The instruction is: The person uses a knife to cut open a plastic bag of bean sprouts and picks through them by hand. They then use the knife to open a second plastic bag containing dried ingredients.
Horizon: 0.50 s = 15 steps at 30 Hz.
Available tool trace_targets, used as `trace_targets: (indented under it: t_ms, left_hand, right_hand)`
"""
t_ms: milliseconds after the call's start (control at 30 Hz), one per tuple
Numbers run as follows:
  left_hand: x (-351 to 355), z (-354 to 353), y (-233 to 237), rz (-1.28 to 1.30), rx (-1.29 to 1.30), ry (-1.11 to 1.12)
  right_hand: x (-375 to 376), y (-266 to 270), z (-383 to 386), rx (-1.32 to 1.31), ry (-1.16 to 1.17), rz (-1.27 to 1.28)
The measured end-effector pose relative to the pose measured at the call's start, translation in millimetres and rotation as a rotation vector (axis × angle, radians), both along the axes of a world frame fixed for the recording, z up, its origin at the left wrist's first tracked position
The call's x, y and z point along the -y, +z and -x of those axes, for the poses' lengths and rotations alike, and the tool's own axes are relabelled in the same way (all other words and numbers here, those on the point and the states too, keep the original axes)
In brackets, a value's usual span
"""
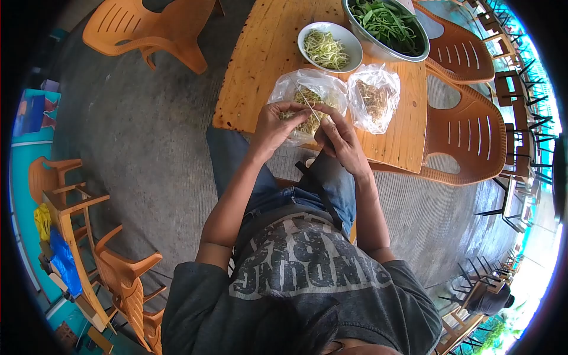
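Observation:
Over the near edge of the table, my left hand (274, 128) pinches a thin pale bean sprout (306, 99) between thumb and fingers. Close beside it, my right hand (344, 141) is closed at the sprout's lower end, thumb against the fingers. Just beneath both hands lies an open clear plastic bag (281, 89) with bean sprouts in it, partly covered by my fingers. To its right, a second plastic bag (387, 109) contains brownish thin scraps. Farther back stands a white bowl (353, 44) of pale sprouts.
A metal basin (419, 57) of green leafy vegetables stands at the table's far right. The wooden table (251, 65) has orange plastic chairs (467, 133) along its right side. Another orange chair (171, 29) is at the upper left. More furniture and a seated person (488, 300) are farther off.

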<state>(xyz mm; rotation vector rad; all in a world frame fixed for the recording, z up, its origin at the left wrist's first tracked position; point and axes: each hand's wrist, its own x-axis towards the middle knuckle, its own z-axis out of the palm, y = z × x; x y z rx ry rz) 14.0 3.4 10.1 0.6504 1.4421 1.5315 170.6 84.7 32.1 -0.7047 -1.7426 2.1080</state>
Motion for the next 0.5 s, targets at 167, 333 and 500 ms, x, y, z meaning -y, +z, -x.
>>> trace_targets:
  t_ms: [167,333,500]
  left_hand:
    - [3.3,0.5,-6.5,-0.041,-0.126,-0.040]
    - [12.3,-10.5,7.7,0.016,-0.364,-0.116]
    - [40.4,-18.2,16.4,0.149,0.178,-0.166]
  right_hand:
    - [-0.5,-14.3,0.3,-0.001,-0.032,-0.100]
    - [7.6,-18.1,5.7,0.079,-0.157,-0.175]
    - [-9.3,-11.7,2.2,0.198,-0.276,-0.275]
